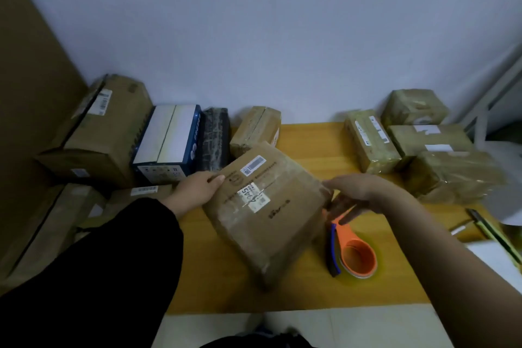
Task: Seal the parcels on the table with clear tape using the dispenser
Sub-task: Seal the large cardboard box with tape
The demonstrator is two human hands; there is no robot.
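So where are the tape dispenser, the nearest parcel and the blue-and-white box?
tape dispenser (356,256), head view, on its orange ring.
nearest parcel (268,220), head view, on its top face.
blue-and-white box (166,135), head view, on its white top.

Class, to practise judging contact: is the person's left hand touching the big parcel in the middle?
Touching. Head view: the left hand holds the parcel by its upper left edge.

Brown parcel, orange/blue dispenser, yellow tbl
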